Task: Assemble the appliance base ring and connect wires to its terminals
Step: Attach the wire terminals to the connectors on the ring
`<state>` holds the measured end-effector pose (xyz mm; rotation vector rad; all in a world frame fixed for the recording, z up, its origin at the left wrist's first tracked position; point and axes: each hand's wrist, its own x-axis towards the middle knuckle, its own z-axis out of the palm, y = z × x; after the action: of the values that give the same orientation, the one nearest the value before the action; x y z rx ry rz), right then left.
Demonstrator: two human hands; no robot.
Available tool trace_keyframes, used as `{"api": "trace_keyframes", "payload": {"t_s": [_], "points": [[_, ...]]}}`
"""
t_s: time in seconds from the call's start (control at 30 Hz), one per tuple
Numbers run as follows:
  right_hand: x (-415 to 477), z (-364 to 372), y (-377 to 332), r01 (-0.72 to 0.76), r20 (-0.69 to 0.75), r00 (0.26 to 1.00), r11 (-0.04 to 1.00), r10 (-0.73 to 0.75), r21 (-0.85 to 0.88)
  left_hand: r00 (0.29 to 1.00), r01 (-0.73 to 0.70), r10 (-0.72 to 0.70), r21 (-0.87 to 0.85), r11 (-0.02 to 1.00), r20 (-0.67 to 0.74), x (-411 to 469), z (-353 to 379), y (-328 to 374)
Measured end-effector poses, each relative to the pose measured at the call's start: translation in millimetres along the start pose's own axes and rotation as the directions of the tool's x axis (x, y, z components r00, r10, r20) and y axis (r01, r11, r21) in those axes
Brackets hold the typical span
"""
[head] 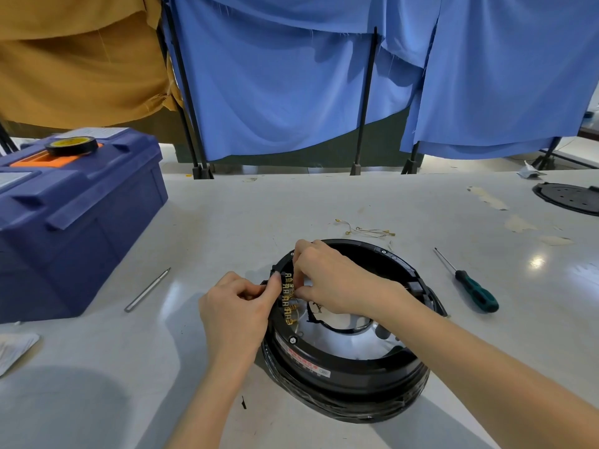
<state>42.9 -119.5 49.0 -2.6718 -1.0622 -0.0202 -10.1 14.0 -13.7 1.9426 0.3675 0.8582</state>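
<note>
A black appliance base ring (350, 371) lies flat on the white table in front of me. A row of brass terminals (288, 299) runs along its left inner wall. My left hand (240, 309) grips the ring's left rim beside the terminals, thumb on the edge. My right hand (334, 277) reaches over the ring from the right, its fingertips pinched at the upper terminals; what they pinch is hidden. A black wire (321, 319) loops inside the ring. Loose pale wires with brass lugs (366, 230) lie just beyond the ring.
A blue toolbox (74, 222) with a roll of black tape (71, 145) on top stands at the left. A metal rod (147, 290) lies beside it. A green-handled screwdriver (470, 283) lies right of the ring. A black perforated disc (570, 197) sits far right.
</note>
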Motion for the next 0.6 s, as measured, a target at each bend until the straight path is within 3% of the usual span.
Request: {"api": "trace_keyframes", "payload": {"t_s": [0.17,0.6], "points": [[2.1,-1.1,2.8,-0.039,0.03,0.999,0.994,0.036,0.107,1.0,-0.003,0.003,-0.008,1.0,-0.004,-0.4,-0.8,0.4],[4.1,-11.3,-4.5,-0.108,0.128,0.988,0.978,0.086,0.176,1.0,0.001,-0.001,-0.025,1.0,-0.004,-0.8,0.0,0.8]]}}
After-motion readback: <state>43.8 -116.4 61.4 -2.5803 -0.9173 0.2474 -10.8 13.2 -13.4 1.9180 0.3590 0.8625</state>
